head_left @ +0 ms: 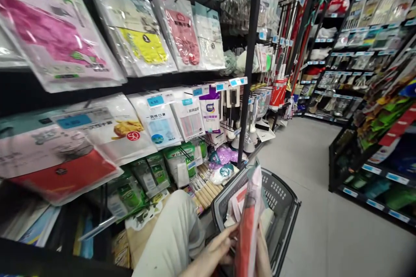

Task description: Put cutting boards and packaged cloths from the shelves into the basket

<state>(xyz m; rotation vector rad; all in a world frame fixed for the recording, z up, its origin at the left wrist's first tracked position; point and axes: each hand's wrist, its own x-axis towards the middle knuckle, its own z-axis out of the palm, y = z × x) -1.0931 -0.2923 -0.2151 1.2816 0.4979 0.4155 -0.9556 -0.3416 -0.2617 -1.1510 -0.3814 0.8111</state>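
Both of my hands are low in the frame over a grey shopping basket (282, 199). My left hand (216, 249) has its fingers closed on the left side of a flat clear packet with red contents (248, 220), held upright and edge-on. On the packet's right side my right hand (262, 253) grips it; that hand is partly hidden behind it. Inside the basket lie other pale packets, partly covered. My knee in light trousers (173, 233) is raised to the left of the basket.
A black rack on the left carries hanging packs of rubber gloves (182, 34), masks (160, 125) and cloths, with a black upright post (248, 69). The grey floor aisle (312, 160) runs ahead. More shelving (373, 147) lines the right side.
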